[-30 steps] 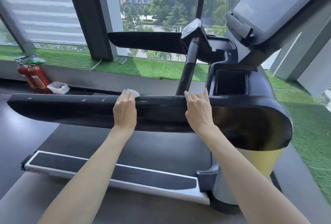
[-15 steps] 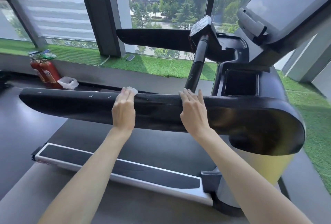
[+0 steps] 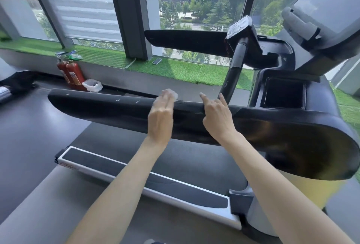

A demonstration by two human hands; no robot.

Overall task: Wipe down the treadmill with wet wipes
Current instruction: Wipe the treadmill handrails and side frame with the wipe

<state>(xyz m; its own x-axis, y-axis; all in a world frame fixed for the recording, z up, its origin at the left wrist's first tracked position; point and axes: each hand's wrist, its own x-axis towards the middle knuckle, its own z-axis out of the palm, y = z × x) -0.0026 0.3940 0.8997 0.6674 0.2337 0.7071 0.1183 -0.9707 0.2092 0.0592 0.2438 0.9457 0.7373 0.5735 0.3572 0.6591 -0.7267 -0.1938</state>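
- Your left hand (image 3: 160, 115) lies flat, fingers straight, and presses the wipe (image 3: 174, 94) on top of the near rail (image 3: 97, 105).
- Your right hand (image 3: 218, 116) rests on the rail beside it, fingers loose, holding nothing.
- The wipe looks soft, wet and light; flat fingers should stop it bunching.
- The rail looks hard and smooth.
- I can read no writing.

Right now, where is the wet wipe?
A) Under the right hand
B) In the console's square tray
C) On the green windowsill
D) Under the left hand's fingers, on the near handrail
D: the white wipe shows just past the fingertips of the left hand, which presses it onto the near handrail; no wipe shows at the right hand.
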